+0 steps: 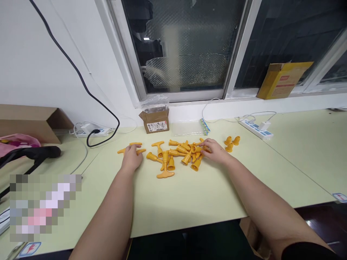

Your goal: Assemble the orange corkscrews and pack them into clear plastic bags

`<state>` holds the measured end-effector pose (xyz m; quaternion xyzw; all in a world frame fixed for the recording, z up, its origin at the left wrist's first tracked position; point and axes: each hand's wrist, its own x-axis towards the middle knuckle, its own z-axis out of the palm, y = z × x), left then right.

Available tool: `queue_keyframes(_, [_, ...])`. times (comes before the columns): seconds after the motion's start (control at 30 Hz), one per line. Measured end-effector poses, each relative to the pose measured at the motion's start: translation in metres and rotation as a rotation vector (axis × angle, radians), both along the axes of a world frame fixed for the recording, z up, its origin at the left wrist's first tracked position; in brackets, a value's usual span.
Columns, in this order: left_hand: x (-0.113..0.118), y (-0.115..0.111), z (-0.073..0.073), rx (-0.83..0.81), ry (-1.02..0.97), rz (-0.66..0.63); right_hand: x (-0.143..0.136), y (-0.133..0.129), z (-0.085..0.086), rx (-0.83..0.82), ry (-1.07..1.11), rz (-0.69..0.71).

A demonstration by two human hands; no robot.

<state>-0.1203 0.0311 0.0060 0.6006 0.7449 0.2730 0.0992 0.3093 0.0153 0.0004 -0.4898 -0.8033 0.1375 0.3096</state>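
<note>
Fingers of the left hand (132, 157) lie flat and slightly spread over two orange T-handled pieces (130, 148), pinching nothing. Fingers of the right hand (215, 151) are curled into the right edge of the pile of orange plastic fittings (180, 153), apparently closed on one piece (grip partly hidden). Three loose cone fittings (231, 142) sit just beyond the right fingers. Risk, in my judgement: a tangled pile may drag neighbours when one piece is pulled, scattering cones across the pale surface (189, 195); round cones would roll. Power strip (256, 129) and its cable lie beyond, well apart.
</note>
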Motion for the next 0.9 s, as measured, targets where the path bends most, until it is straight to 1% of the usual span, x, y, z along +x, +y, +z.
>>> queue_keyframes(0.17, [0.000,0.000,-0.003,-0.033,0.010,-0.015,0.001,0.003,-0.005,-0.010,-0.033,0.006])
queue_keyframes(0.3, [-0.002,0.002,-0.005,-0.023,0.001,-0.020,-0.002,0.004,-0.009,-0.036,-0.013,0.010])
queue_keyframes(0.4, [-0.002,0.002,-0.005,0.001,-0.007,-0.024,-0.003,0.004,-0.008,-0.041,0.005,0.005])
queue_keyframes(0.5, [0.002,0.001,-0.002,0.110,-0.022,-0.023,-0.003,0.002,-0.004,-0.003,0.053,0.008])
queue_keyframes(0.6, [0.017,-0.003,0.006,0.291,-0.022,-0.062,-0.004,0.000,0.001,0.029,0.209,-0.074])
queue_keyframes(0.67, [0.033,-0.011,0.012,0.403,-0.005,-0.143,-0.008,-0.004,0.006,0.019,0.414,-0.124])
queue_keyframes(0.7, [0.042,-0.016,0.016,0.461,0.003,-0.192,-0.011,-0.006,0.009,0.000,0.535,-0.119])
queue_keyframes(0.77, [0.063,-0.028,0.023,0.553,-0.018,-0.308,-0.019,-0.013,0.016,-0.064,0.764,-0.052])
queue_keyframes(0.83, [0.083,-0.042,0.029,0.575,-0.083,-0.470,-0.031,-0.021,0.022,-0.164,0.927,0.034])
queue_keyframes(0.9, [0.100,-0.056,0.033,0.519,-0.151,-0.689,-0.043,-0.029,0.026,-0.296,1.019,0.105])
